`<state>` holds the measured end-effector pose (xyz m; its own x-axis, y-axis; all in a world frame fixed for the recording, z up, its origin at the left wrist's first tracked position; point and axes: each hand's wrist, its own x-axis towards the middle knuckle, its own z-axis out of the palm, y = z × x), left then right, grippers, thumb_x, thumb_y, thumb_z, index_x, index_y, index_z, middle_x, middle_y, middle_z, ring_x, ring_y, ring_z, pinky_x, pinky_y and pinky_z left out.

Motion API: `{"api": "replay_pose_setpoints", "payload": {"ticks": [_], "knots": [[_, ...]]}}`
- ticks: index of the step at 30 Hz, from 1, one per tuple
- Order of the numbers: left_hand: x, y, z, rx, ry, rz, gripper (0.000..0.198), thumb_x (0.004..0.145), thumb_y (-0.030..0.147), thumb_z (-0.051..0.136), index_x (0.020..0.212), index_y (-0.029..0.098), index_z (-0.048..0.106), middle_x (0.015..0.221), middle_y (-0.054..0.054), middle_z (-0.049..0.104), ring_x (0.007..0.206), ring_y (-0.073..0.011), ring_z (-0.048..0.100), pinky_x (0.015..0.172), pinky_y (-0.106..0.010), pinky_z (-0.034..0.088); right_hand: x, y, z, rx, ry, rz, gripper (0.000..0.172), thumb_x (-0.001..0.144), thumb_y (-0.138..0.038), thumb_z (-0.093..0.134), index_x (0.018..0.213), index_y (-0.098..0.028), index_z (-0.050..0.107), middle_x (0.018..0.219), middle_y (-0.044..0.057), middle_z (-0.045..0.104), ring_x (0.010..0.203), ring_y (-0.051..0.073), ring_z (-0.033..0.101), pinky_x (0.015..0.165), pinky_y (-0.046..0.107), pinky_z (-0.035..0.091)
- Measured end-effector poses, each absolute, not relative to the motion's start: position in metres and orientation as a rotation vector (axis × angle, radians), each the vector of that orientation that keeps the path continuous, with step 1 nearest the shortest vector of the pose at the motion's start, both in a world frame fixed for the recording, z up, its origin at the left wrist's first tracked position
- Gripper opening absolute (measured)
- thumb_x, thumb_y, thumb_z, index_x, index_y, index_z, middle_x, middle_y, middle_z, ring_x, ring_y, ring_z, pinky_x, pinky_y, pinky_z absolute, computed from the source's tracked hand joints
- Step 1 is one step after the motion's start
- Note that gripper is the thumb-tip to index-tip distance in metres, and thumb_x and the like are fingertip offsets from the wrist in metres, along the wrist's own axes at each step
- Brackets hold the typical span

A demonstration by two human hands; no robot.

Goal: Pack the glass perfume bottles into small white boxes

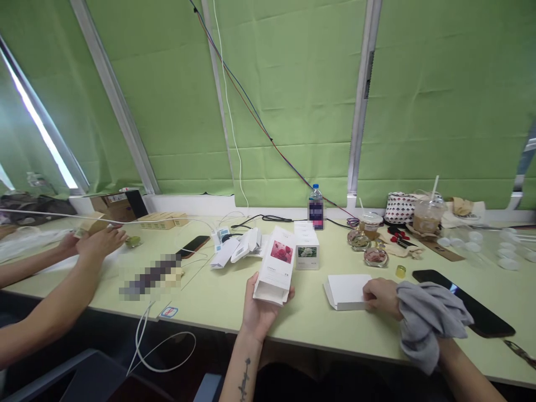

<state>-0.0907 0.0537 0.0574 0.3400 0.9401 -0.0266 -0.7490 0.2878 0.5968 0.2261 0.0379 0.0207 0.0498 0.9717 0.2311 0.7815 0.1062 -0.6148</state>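
Note:
My left hand (260,310) is closed round a white carton (274,268) printed with a pink flower, tilted up off the table with its open end towards me. The fingers of my right hand (380,296) grip the right end of a plain white carton (345,290) that lies on the table. A grey cloth (433,318) is bunched round my right wrist. Just behind the flower carton stands a row of white boxes (307,257), the front one with a white flower picture. Several flattened white cartons (247,245) lie to the left of it.
A large black phone (463,301) lies at the right, near a small yellow cap (401,271) and glass jars (376,257). Drink cups (427,215) and a bottle (316,207) stand at the back. At the left, another person's hands (98,243) hold a small box. Cables (165,365) hang over the front edge.

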Motion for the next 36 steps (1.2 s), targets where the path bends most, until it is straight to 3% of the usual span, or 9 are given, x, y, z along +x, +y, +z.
{"api": "replay_pose_setpoints", "payload": {"ticks": [2, 5, 8, 11, 13, 15, 21, 27, 36], "knots": [[-0.090, 0.053, 0.058, 0.547, 0.433, 1.166, 0.051, 0.085, 0.048, 0.046, 0.125, 0.019, 0.054, 0.102, -0.009, 0.072, 0.093, -0.0278, 0.066, 0.082, -0.043, 0.051, 0.225, 0.035, 0.028, -1.738, -1.842, 0.362, 0.016, 0.055, -0.044, 0.074, 0.057, -0.030, 0.066, 0.067, 0.008, 0.061, 0.065, 0.026, 0.057, 0.066, 0.042, 0.042], [-0.082, 0.049, 0.057, 0.588, 0.421, 1.131, 0.051, 0.085, 0.047, 0.044, 0.125, 0.017, 0.055, 0.105, -0.010, 0.071, 0.095, -0.0283, 0.066, 0.083, -0.041, 0.050, 0.211, 0.029, 0.047, -1.747, -1.917, 0.310, 0.034, 0.070, -0.044, 0.064, 0.100, -0.029, 0.068, 0.097, 0.009, 0.063, 0.079, 0.028, 0.061, 0.072, 0.042, 0.044], [-0.067, 0.042, 0.055, 0.643, 0.362, 1.054, 0.054, 0.084, 0.050, 0.043, 0.123, 0.015, 0.056, 0.109, -0.013, 0.069, 0.097, -0.0302, 0.066, 0.083, -0.043, 0.050, 0.186, 0.020, 0.066, -1.610, -1.982, 0.410, 0.047, 0.083, -0.046, 0.054, 0.126, -0.027, 0.053, 0.106, 0.007, 0.063, 0.079, 0.023, 0.061, 0.076, 0.040, 0.046], [-0.052, 0.034, 0.055, 0.668, 0.334, 0.980, 0.054, 0.084, 0.052, 0.044, 0.120, 0.015, 0.058, 0.111, -0.013, 0.069, 0.098, -0.0314, 0.065, 0.083, -0.044, 0.049, 0.159, 0.012, 0.077, -1.388, -1.814, 0.598, 0.074, 0.086, -0.053, 0.049, 0.147, -0.027, 0.019, 0.125, 0.009, 0.056, 0.093, 0.022, 0.059, 0.079, 0.037, 0.049], [-0.044, 0.030, 0.055, 0.675, 0.319, 0.953, 0.052, 0.085, 0.053, 0.043, 0.117, 0.015, 0.060, 0.111, -0.013, 0.069, 0.098, -0.0313, 0.064, 0.083, -0.044, 0.049, 0.145, 0.009, 0.079, -1.233, -1.668, 0.761, 0.085, 0.087, -0.055, 0.048, 0.150, -0.024, 0.001, 0.136, 0.011, 0.047, 0.107, 0.023, 0.055, 0.085, 0.038, 0.049], [-0.040, 0.028, 0.053, 0.683, 0.290, 0.943, 0.052, 0.087, 0.054, 0.042, 0.116, 0.015, 0.061, 0.111, -0.013, 0.068, 0.100, -0.0315, 0.063, 0.084, -0.045, 0.048, 0.136, 0.009, 0.079, -1.068, -1.543, 0.944, 0.088, 0.087, -0.053, 0.048, 0.150, -0.022, -0.005, 0.136, 0.012, 0.048, 0.111, 0.023, 0.054, 0.089, 0.038, 0.049], [-0.043, 0.031, 0.043, 0.740, 0.313, 0.836, 0.055, 0.087, 0.055, 0.045, 0.121, 0.016, 0.059, 0.114, -0.013, 0.067, 0.102, -0.0320, 0.063, 0.087, -0.046, 0.047, 0.132, 0.013, 0.083, -0.884, -1.383, 1.109, 0.074, 0.083, -0.046, 0.062, 0.145, -0.023, 0.029, 0.120, 0.010, 0.062, 0.100, 0.025, 0.062, 0.088, 0.040, 0.050], [-0.055, 0.038, 0.047, 0.933, 0.442, 1.026, 0.040, 0.085, 0.037, 0.062, 0.114, 0.010, 0.065, 0.108, -0.016, 0.070, 0.101, -0.0275, 0.064, 0.087, -0.035, 0.048, 0.143, 0.019, 0.081, -0.932, -1.427, 1.074, 0.077, 0.081, -0.045, 0.064, 0.146, -0.021, 0.029, 0.119, 0.009, 0.062, 0.093, 0.023, 0.064, 0.083, 0.036, 0.052], [-0.056, 0.032, 0.061, 1.090, 0.651, 1.156, 0.061, 0.070, 0.033, 0.077, 0.126, 0.021, 0.056, 0.113, -0.013, 0.067, 0.099, -0.0269, 0.066, 0.081, -0.033, 0.052, 0.144, 0.013, 0.088, -0.969, -1.587, 1.106, 0.072, 0.083, -0.047, 0.060, 0.145, -0.022, 0.033, 0.111, 0.005, 0.066, 0.086, 0.021, 0.063, 0.077, 0.036, 0.053]]}}
